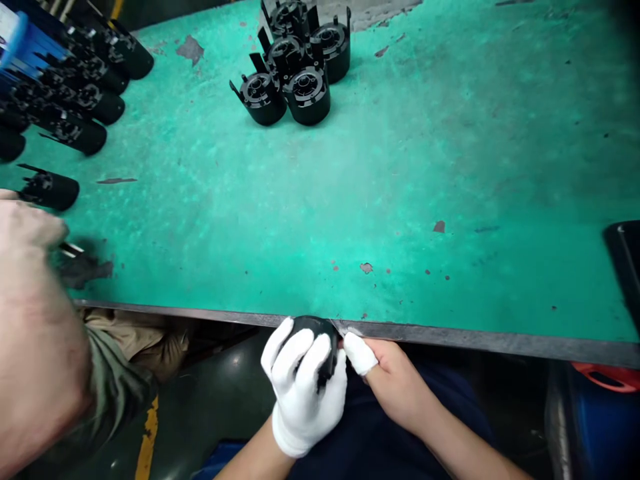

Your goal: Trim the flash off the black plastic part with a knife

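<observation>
Black rounded part (325,327) — matte, partly hidden — in white-gloved left hand (309,393).

The left hand (307,393) is wearing a plain white glove (295,433), which is fitting closely over the fingers and ending at the wrist. The right hand (397,370) is carrying a white cover (360,355) on at least the thumb, its back showing bare. Both forearms (445,423) are showing bare, and dark navy clothing (380,440) is covering the body at the near side.
</observation>
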